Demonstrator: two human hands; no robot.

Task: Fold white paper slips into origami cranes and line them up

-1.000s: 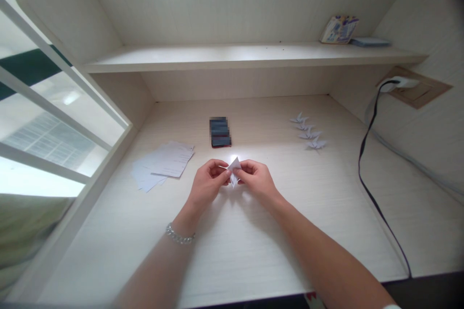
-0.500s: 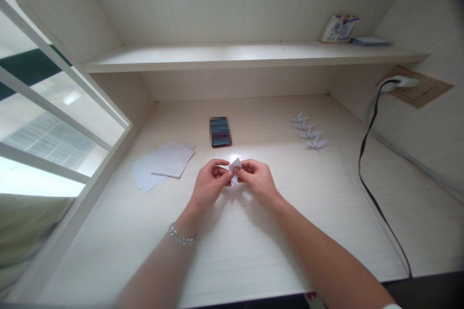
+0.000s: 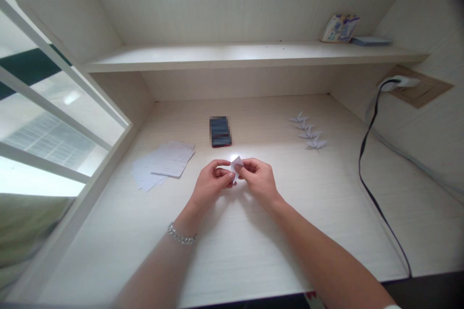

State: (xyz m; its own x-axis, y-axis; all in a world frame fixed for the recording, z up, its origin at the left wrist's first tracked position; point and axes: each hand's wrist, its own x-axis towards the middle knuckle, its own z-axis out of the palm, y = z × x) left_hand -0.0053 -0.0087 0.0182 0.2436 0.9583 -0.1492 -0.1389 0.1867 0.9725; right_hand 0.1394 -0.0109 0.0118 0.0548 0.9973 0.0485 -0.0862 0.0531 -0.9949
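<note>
Right hand [image 3: 258, 177] pinches folded paper [image 3: 236, 161]; left hand [image 3: 214, 179], fingers loosely curled, holds its edge. Seemingly mid-fold, it next needs creasing.

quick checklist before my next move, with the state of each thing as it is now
1. Right hand on the folded paper: ok, the thumb presses on its face.
2. Left hand gripping it too: cannot tell, the fingertips are at its left side but the hold is partly hidden.
3. Creases lined up: cannot tell, too small and partly covered.
4. Folded paper figures out of the way: ok, in a row beyond the right hand, to its right.
5. Loose sheets squared up: not ok, they lie fanned, overlapping.
6. Black cable away from the right arm: ok, apart from it.
</note>
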